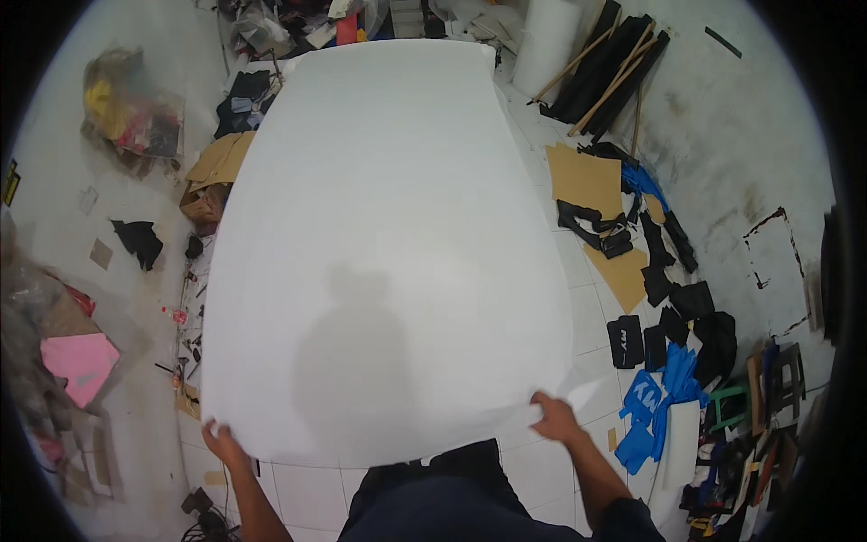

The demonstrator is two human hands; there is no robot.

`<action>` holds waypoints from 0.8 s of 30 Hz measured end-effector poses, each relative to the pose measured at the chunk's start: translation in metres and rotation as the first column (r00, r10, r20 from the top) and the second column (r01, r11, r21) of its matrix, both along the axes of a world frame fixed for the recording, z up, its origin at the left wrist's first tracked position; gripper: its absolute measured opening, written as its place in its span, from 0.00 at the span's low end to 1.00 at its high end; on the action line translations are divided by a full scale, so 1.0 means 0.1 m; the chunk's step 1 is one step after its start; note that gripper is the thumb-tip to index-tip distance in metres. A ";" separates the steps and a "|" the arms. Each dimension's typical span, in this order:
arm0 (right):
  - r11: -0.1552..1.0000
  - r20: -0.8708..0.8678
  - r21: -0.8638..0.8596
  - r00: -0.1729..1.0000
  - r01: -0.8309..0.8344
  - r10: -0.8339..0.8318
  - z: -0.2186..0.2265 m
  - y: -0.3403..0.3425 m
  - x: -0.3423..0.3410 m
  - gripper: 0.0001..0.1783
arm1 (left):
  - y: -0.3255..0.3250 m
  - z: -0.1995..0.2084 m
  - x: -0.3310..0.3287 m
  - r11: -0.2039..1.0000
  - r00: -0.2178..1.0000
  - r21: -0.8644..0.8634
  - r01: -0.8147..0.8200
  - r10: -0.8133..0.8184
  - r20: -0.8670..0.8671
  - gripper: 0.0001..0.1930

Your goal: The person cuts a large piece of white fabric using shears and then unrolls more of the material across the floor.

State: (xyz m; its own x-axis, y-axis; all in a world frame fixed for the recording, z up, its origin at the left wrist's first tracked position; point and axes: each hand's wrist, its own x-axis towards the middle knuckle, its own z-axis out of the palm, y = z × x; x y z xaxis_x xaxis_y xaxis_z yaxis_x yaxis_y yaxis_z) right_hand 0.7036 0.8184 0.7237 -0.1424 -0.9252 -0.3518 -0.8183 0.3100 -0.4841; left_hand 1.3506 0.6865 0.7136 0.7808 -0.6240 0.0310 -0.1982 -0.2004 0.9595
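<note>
A large white sheet spreads away from me over a long surface and hides whatever it lies on. Its material is hard to make out. My left hand is closed on the sheet's near left corner. Toward the near right corner, my right hand pinches the edge, and the sheet creases and lifts a little beside it. The near edge sags in a curve between my two hands, just in front of my body. A shadow falls across the sheet's near half.
Right of the sheet, brown board pieces, black cut pieces and blue bags lie on the tiled floor. Black rolls and a white roll stand at the far right. A cardboard box sits along the left side.
</note>
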 end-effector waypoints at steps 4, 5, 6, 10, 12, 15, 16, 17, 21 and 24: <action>0.949 -0.086 0.289 0.984 -0.123 0.154 -0.20 0.65 0.66 0.35 | 0.91 -0.64 0.43 0.955 0.974 0.268 -0.131 0.175 -0.146 0.16; 0.943 -0.101 0.317 0.985 -0.103 0.141 -0.29 0.83 0.69 0.33 | 1.10 -0.80 0.52 0.954 0.972 0.270 -0.129 0.175 -0.154 0.16; 0.937 -0.108 0.339 0.986 -0.087 0.130 -0.44 0.97 0.67 0.31 | 1.25 -0.97 0.62 0.951 0.971 0.283 -0.122 0.173 -0.163 0.17; 0.988 -0.392 -0.153 0.918 0.003 -0.064 -0.56 0.73 0.62 0.14 | 1.17 -1.22 0.91 0.980 0.999 0.194 -0.044 0.041 0.019 0.23; 0.963 -0.457 -0.264 0.874 0.045 -0.166 -0.48 0.36 0.43 0.17 | 0.89 -1.23 0.80 0.996 0.970 0.087 0.034 -0.012 -0.241 0.23; 0.935 -0.505 -0.354 0.835 0.030 -0.218 -0.25 -0.33 0.21 0.20 | 0.13 -0.92 0.41 0.997 0.986 0.049 0.058 -0.049 -0.156 0.26; 0.931 -0.531 -0.363 0.810 0.046 -0.247 -0.17 -0.45 0.00 0.19 | -0.09 -0.81 0.08 0.991 0.956 -0.048 0.126 -0.134 -0.262 0.28; 0.908 -0.517 -0.417 0.811 0.039 -0.272 -0.06 -0.66 -0.11 0.18 | -0.35 -0.70 -0.05 0.989 0.982 -0.020 0.147 -0.148 -0.116 0.29; 0.854 -0.524 -0.520 0.788 0.005 -0.323 0.32 -1.44 -0.47 0.13 | -1.25 -0.26 -0.34 0.977 0.977 -0.042 0.211 -0.212 -0.009 0.28; 0.809 -0.505 -0.588 0.771 0.021 -0.387 0.52 -1.91 -0.84 0.13 | -1.79 0.05 -0.54 0.970 0.964 0.000 0.242 -0.240 0.117 0.25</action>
State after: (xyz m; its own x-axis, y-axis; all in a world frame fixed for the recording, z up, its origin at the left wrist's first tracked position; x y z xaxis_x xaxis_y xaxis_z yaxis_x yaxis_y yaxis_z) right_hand 0.6196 0.6274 0.7754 -0.3534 -0.8489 0.3931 -0.9324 0.3535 -0.0748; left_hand 1.2961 0.5078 0.7190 0.5981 -0.7921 0.1222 -0.3488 -0.1200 0.9295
